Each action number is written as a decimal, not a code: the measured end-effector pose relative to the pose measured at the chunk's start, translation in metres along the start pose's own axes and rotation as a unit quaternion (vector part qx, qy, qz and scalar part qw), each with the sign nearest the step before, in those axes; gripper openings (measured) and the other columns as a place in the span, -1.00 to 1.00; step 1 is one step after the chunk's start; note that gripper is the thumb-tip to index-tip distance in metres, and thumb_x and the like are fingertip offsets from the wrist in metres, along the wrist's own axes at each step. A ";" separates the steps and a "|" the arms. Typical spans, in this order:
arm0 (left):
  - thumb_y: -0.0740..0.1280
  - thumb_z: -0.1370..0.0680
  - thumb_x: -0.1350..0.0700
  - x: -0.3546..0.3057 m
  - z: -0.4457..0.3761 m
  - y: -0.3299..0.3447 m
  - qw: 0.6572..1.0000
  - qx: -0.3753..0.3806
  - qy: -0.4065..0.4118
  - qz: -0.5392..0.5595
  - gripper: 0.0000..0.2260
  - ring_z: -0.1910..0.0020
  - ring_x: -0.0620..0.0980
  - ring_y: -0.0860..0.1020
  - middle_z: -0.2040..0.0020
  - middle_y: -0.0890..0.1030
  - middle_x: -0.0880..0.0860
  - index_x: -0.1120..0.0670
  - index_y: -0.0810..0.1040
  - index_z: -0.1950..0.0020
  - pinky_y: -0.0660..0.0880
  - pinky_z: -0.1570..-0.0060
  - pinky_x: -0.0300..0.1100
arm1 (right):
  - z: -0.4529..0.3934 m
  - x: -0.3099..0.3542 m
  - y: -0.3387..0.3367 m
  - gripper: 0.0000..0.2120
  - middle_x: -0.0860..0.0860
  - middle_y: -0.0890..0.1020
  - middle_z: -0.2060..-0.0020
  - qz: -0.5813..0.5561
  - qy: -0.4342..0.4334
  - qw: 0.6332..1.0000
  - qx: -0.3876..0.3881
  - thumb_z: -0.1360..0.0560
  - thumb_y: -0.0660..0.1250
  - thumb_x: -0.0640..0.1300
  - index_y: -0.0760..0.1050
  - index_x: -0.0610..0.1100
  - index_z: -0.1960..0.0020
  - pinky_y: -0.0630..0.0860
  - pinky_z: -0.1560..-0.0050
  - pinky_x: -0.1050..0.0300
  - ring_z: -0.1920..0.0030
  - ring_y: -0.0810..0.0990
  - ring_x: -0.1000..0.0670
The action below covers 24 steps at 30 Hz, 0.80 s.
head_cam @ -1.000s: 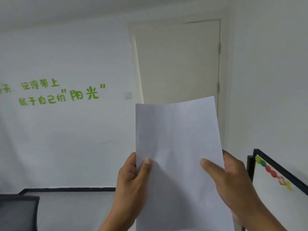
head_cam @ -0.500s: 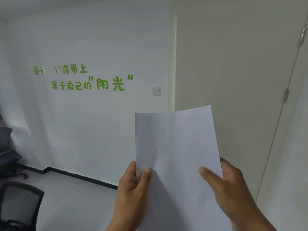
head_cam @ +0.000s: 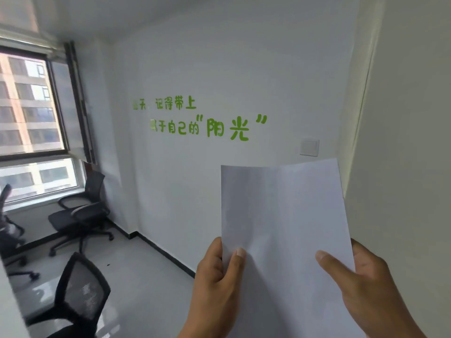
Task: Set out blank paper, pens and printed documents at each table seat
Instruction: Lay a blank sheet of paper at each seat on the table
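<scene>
Blank paper (head_cam: 288,228) hides both hands' fingers, bottom edge cropped

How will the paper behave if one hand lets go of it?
The paper would probably flop over: it looks thin, and its top edge already bows though the left hand and right hand both pinch its lower part. It seems very light, so one hand should carry it easily. A tight pinch may crease it.

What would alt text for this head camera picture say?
Two hands, left hand and right hand, hold up a blank white sheet of paper before a white wall with green lettering. Black office chairs stand by a window at left.
</scene>
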<state>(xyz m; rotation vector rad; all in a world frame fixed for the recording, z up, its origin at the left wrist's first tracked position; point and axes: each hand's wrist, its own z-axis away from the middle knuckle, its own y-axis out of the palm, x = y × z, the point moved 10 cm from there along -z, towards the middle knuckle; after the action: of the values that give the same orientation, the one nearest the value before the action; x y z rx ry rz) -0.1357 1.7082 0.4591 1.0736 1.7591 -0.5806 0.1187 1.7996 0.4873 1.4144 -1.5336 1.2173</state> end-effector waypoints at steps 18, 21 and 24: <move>0.35 -0.62 -0.05 0.111 -0.207 -0.113 0.964 -0.227 0.006 -0.140 -0.79 -0.12 0.12 0.76 -0.09 0.80 0.02 -0.24 0.69 -0.21 0.67 -0.21 0.17 | -0.273 -0.068 0.291 -0.59 0.19 0.79 0.19 -0.115 -0.017 0.959 0.260 -0.54 0.55 -0.20 0.69 0.39 0.04 0.63 0.08 0.14 0.01 0.75 -0.08; 0.33 -0.67 0.06 0.123 -0.228 -0.150 0.951 -0.262 -0.004 -0.163 -0.74 -0.14 0.08 0.76 -0.12 0.80 0.01 -0.17 0.69 -0.28 0.68 -0.21 0.09 | -0.293 -0.068 0.352 -0.60 0.23 0.78 0.18 -0.120 -0.025 0.951 0.283 -0.55 0.55 -0.18 0.67 0.39 0.00 0.65 0.06 -0.01 -0.02 0.74 -0.07; 0.32 -0.73 0.13 0.140 -0.253 -0.193 0.941 -0.285 -0.007 -0.185 -0.79 -0.09 0.01 0.76 -0.08 0.80 -0.02 -0.03 0.68 -0.29 0.67 -0.14 -0.03 | -0.310 -0.067 0.417 -0.65 0.23 0.78 0.19 -0.112 -0.027 0.944 0.310 -0.56 0.54 -0.15 0.68 0.35 0.00 0.61 0.03 -0.06 -0.01 0.74 -0.08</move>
<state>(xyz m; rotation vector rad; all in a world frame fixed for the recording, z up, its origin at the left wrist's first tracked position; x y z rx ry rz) -0.4451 1.8624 0.4252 0.3383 1.9596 -0.2622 -0.3109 2.0966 0.4479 1.9707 -1.0122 1.6027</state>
